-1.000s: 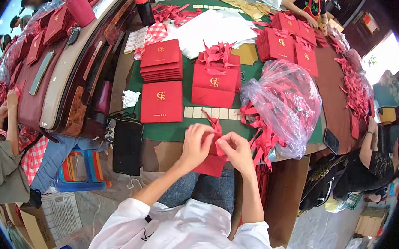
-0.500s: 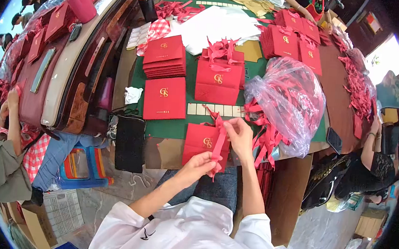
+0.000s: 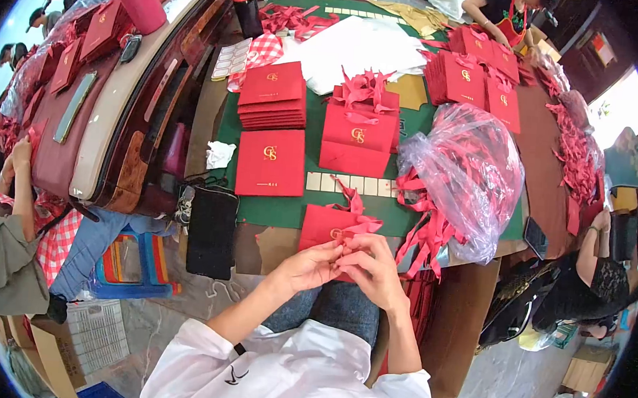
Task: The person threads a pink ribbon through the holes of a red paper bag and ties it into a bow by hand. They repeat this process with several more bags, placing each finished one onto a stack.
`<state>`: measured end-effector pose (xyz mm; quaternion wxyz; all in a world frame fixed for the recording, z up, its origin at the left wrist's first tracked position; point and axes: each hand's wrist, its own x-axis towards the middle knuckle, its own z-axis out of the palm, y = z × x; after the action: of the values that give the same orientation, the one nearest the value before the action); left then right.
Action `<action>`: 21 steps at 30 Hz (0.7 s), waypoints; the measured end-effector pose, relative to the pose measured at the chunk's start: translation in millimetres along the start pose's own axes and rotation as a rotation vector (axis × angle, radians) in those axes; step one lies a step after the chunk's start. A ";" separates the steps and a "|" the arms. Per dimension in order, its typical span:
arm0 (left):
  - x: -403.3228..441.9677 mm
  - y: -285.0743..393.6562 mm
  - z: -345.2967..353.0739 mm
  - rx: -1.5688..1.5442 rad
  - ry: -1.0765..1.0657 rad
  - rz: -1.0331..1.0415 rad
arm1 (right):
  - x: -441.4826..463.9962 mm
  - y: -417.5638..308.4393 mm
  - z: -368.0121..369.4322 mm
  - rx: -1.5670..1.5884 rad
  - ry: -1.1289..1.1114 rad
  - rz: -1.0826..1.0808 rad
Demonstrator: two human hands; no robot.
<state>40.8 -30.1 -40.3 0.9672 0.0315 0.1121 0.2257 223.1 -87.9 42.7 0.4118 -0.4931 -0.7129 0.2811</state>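
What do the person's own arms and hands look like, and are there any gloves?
No gloves: the left hand and right hand are bare, with fingers and thumbs showing. Loose, short white sleeves leave the forearms uncovered. They belong to a white shirt with a small black squiggle.

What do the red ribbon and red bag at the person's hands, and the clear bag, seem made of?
Red ribbon: probably soft fabric, smooth; it bends loosely. Red bag: likely stiff paper or card, fairly matte, with straight edges and flat panel. Clear bag: apparently thin plastic film, glossy, wrinkled with bright highlights.
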 end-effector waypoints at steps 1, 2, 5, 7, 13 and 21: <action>0.0 -1.3 1.4 -0.001 0.007 -0.006 | 0.4 -0.1 -0.2 -0.080 0.019 -0.044; -0.7 -1.5 2.7 -0.003 0.015 -0.012 | 1.2 -2.3 0.1 -0.079 0.019 -0.046; -3.8 -0.3 9.1 0.068 0.023 -0.038 | 2.2 -14.7 -2.9 -0.030 0.084 -0.069; -11.7 8.6 27.7 0.364 0.155 -0.061 | -1.5 -19.2 -7.1 0.141 0.208 0.023; -16.9 29.2 46.1 1.858 0.608 0.663 | 10.0 -44.2 -19.4 0.181 0.257 0.236; 3.2 45.8 38.3 2.317 0.578 0.709 | 32.3 31.8 53.1 -0.135 0.234 0.298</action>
<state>32.8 12.0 1.5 0.1958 0.8431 0.4389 0.2412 186.5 -46.1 0.3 0.4117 -0.6489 -0.5966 0.2312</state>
